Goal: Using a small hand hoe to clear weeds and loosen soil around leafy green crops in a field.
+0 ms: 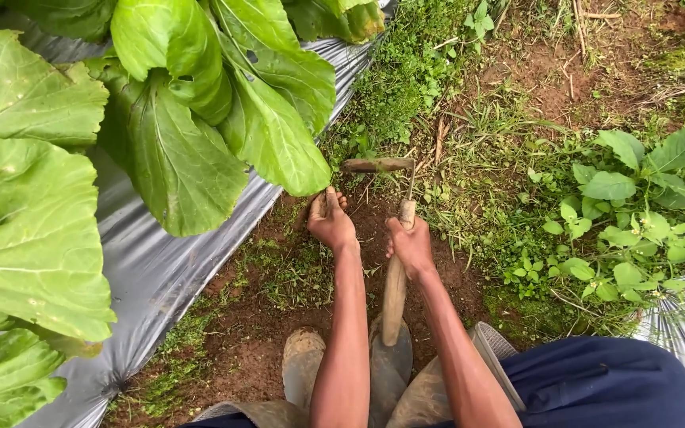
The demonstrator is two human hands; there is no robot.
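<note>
One leaf (279,143) hides soil beyond the left hand (331,224); right hand (411,247) grips hoe (394,277).

The leafy plants (81,158) run off the frame's left and top edges.

Green leaves (33,238), silver-grey plastic sheet (160,269), reddish-brown soil (247,349), navy cloth (604,380).

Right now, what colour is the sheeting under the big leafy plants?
Silvery grey plastic sheeting, shiny and wrinkled, seen in the head view, the only one.
</note>
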